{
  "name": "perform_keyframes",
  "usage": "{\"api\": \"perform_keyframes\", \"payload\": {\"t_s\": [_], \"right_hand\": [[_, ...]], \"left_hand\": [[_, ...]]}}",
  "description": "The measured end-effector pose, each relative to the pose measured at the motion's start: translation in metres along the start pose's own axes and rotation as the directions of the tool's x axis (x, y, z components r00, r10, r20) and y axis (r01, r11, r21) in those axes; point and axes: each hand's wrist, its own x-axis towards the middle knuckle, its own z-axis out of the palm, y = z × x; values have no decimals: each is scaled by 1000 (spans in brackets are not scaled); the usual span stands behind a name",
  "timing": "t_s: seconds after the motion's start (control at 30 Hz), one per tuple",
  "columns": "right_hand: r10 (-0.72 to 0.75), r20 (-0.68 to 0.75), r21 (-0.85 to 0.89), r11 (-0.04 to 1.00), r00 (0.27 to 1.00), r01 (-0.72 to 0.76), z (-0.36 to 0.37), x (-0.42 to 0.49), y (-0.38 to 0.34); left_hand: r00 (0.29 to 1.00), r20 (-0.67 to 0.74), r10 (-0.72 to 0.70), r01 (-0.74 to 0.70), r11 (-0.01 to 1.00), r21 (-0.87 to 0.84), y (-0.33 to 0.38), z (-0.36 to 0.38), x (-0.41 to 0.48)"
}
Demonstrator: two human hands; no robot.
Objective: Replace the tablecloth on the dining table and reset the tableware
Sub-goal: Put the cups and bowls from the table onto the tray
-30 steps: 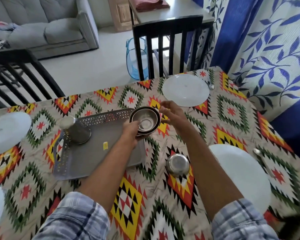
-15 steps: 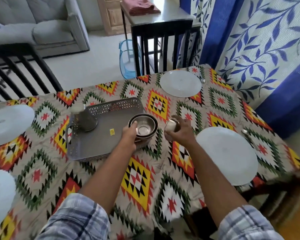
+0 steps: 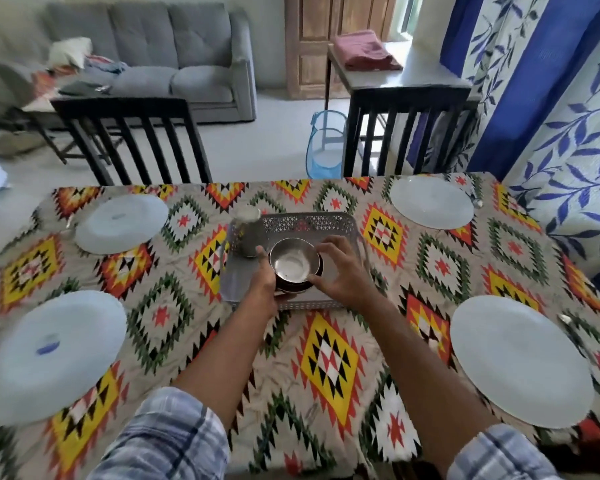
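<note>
A bright geometric-pattern tablecloth [image 3: 329, 362] covers the dining table. At its middle lies a grey perforated tray [image 3: 309, 221]. Over the tray's near part is a stack of steel bowls [image 3: 293, 263]. My left hand [image 3: 265, 278] grips the stack's left side and underside. My right hand [image 3: 343, 271] curls round the right rim of the top bowl. An upturned steel tumbler [image 3: 248, 230] stands on the tray's left side. White plates lie at far left [image 3: 122, 223], far right [image 3: 432, 202], near left [image 3: 52, 355] and near right [image 3: 520, 362].
A spoon [image 3: 477, 200] lies beside the far right plate and another spoon [image 3: 568, 322] beside the near right plate. Two black chairs [image 3: 129, 133] [image 3: 406, 123] stand at the far edge, with a blue mesh basket [image 3: 323, 150] on the floor between them.
My right hand, holding a small steel bowl half a second ago, has come over to the stack on the tray. The view has pulled back and now takes in the whole table.
</note>
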Motion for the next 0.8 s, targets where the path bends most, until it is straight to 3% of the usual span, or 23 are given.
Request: {"api": "perform_keyframes", "payload": {"t_s": [0.07, 0.17, 0.27, 0.33, 0.4, 0.47, 0.5, 0.53, 0.57, 0.63, 0.67, 0.73, 0.8], "right_hand": [[-66, 109, -108, 991, 992, 78, 13, 8, -13], [-102, 366, -374, 894, 925, 246, 39, 17, -20], [-101, 403, -486, 819, 910, 306, 64, 26, -16], [-75, 336, -410, 886, 939, 218, 78, 32, -10], [38, 287, -175, 984, 957, 14, 91, 42, -4], [185, 258, 70, 975, 948, -209, 98, 52, 0], [278, 271, 210, 917, 921, -339, 99, 57, -1], [384, 327, 383, 782, 864, -492, 101, 63, -1], [478, 407, 533, 567, 778, -627, 104, 68, -1], [574, 576, 643, 121, 582, -756, 113, 76, 4], [593, 617, 649, -11, 517, -761, 116, 79, 6], [632, 656, 605, -115, 413, -788, 128, 84, 10], [662, 655, 558, -98, 365, -824, 136, 91, 4]], "left_hand": [[1000, 29, -13, 14, 1000, -25, -6, -19, 32], [996, 57, -69, 72, 995, -67, 13, -21, -4], [995, 99, -32, 34, 999, -15, 19, -27, -3], [997, 71, -24, 21, 999, 45, 19, -33, 1], [1000, 24, 7, -9, 998, 55, 21, -43, 11], [999, -2, 39, -38, 997, 61, 26, -50, 17], [997, -24, 74, -72, 994, 85, 27, -53, 20], [993, -45, 107, -100, 987, 125, 29, -57, 25], [988, -68, 138, -121, 971, 207, 29, -60, 31], [973, -80, 216, -160, 882, 442, 29, -62, 40], [959, -66, 277, -190, 795, 576, 28, -62, 43], [924, -34, 381, -204, 565, 800, 22, -58, 45], [896, 7, 444, -182, 352, 918, 14, -52, 47]]}}
